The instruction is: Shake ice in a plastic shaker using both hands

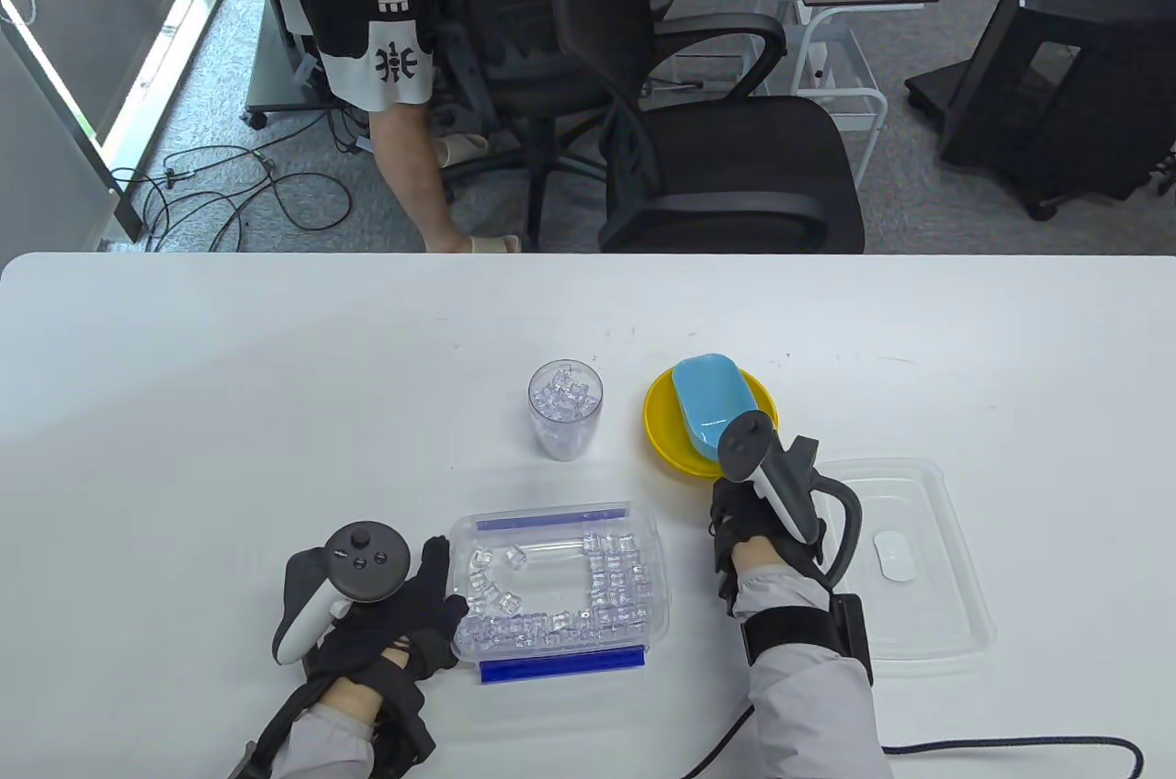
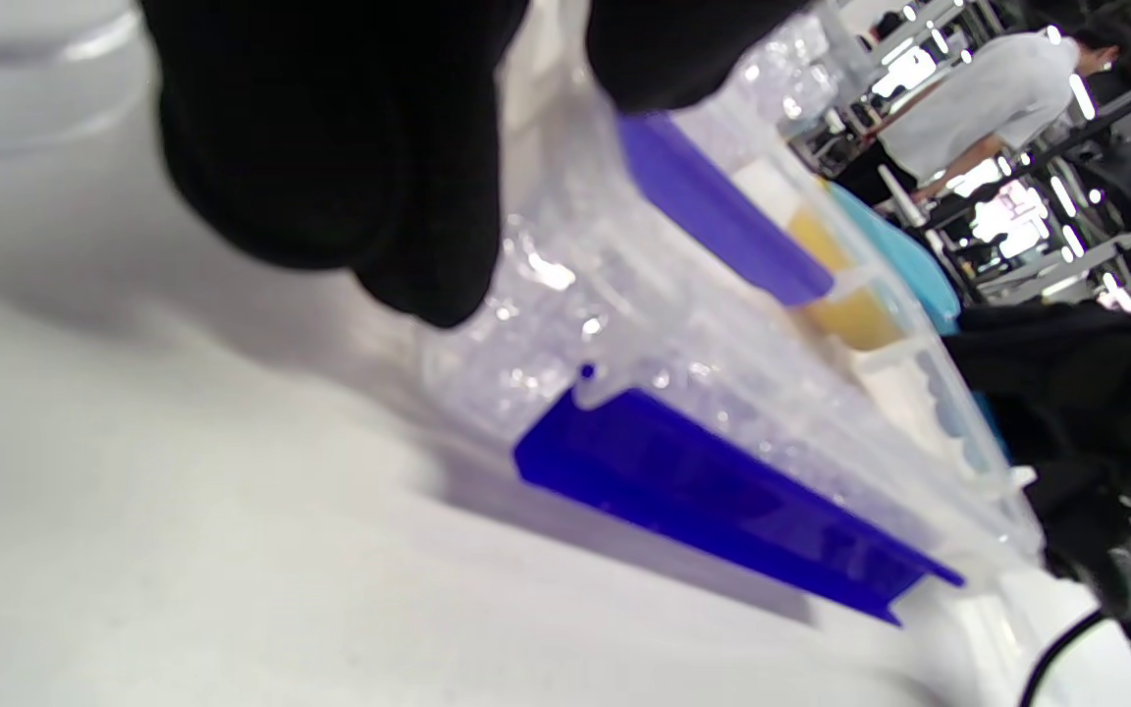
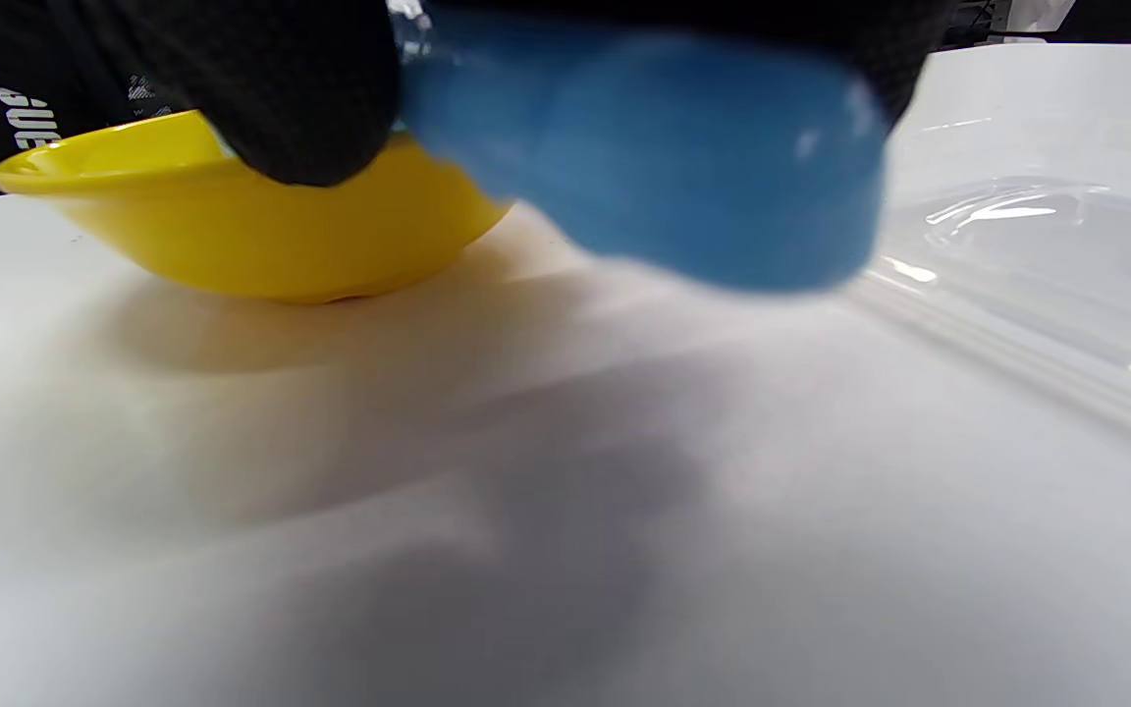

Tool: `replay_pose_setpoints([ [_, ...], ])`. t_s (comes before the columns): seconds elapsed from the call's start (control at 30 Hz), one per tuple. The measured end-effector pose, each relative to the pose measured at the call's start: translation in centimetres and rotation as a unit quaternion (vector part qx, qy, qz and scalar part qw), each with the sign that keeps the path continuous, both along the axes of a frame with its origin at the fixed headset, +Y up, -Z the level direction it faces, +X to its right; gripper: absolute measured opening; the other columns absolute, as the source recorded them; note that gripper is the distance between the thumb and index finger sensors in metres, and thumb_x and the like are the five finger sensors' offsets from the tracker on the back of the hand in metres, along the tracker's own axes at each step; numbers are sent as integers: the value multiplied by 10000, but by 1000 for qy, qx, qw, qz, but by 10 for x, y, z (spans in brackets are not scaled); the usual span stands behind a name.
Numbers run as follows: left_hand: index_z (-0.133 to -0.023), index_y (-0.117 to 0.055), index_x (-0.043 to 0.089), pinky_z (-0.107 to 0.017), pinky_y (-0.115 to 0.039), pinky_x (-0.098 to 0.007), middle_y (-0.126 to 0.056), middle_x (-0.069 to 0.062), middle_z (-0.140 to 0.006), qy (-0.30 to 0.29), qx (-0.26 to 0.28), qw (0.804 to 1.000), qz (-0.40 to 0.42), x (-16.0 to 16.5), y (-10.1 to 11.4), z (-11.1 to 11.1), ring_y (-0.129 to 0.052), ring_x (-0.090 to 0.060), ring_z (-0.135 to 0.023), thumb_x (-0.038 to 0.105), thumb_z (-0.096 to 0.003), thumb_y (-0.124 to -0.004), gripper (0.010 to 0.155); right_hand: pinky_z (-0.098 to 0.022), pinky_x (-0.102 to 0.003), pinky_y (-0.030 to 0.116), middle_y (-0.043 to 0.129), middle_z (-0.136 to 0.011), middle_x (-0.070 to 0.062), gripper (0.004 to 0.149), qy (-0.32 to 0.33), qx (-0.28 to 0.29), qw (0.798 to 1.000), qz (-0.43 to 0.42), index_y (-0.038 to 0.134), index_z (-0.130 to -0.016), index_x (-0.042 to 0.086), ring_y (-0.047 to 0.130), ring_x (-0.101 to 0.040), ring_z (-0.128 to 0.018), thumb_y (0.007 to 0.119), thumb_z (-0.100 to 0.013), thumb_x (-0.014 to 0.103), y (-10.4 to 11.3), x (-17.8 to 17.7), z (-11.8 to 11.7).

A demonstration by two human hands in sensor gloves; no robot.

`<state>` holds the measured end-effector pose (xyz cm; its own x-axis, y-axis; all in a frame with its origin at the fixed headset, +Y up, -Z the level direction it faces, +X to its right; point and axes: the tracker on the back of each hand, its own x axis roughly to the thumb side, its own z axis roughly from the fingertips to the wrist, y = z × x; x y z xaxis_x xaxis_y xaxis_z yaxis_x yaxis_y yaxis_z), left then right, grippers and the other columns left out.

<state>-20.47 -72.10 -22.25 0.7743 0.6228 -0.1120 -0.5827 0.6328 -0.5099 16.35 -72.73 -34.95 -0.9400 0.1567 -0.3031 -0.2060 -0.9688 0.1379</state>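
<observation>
A clear plastic shaker cup (image 1: 565,408), filled with ice cubes and with no lid on, stands upright at mid-table. In front of it is a clear ice container (image 1: 658,560) with blue clips (image 2: 713,491), and ice lies around its inner edge. My left hand (image 1: 446,581) rests with spread fingers (image 2: 330,177) against the container's left wall. My right hand (image 1: 728,474) grips the near end of a blue scoop (image 1: 709,398), which lies across a yellow bowl (image 1: 660,434). The right wrist view shows the scoop (image 3: 664,167) in my fingers (image 3: 300,88), beside the bowl (image 3: 232,236).
The container's clear lid (image 1: 928,604) lies flat on the table to the right of my right hand, also in the right wrist view (image 3: 1037,255). Beyond the table's far edge are an office chair (image 1: 726,163) and a standing person (image 1: 386,35).
</observation>
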Motion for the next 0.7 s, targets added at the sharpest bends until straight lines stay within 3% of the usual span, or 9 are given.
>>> replay_pose_setpoints([
  [0.17,-1171,-336,13,-441,-932,-439,-744,-403,-962,0,35,998,-47,0,17,5,-1017,-353,-664,328,-643,-712,721,-493,-586,802,688,-967,-276,654,4,20,999,-32,578,-1013,44,859,-455,-745,832,-481,327,19,8,5],
  [0.37,-1185,-396,45,-473,-912,-480,-712,-409,-996,1,97,991,-93,13,47,11,-980,-402,-728,330,-644,-708,686,-447,-552,841,798,-897,-262,565,63,31,995,-65,684,-971,43,936,-422,-657,818,-493,313,51,3,24],
  [0.53,-1203,-416,91,-533,-844,-560,-665,-393,-1055,-36,106,981,-156,29,71,5,-890,-480,-820,351,-650,-699,674,-433,-541,850,813,-883,-267,565,122,-12,990,-67,676,-975,29,950,-416,-635,801,-505,315,67,-15,51],
  [0.7,-1204,-433,110,-559,-815,-586,-641,-371,-1084,-53,106,963,-242,44,84,-14,-842,-492,-875,332,-647,-701,657,-425,-533,856,820,-875,-272,604,160,-89,981,-68,605,-999,5,955,-417,-627,779,-518,325,58,-31,69],
])
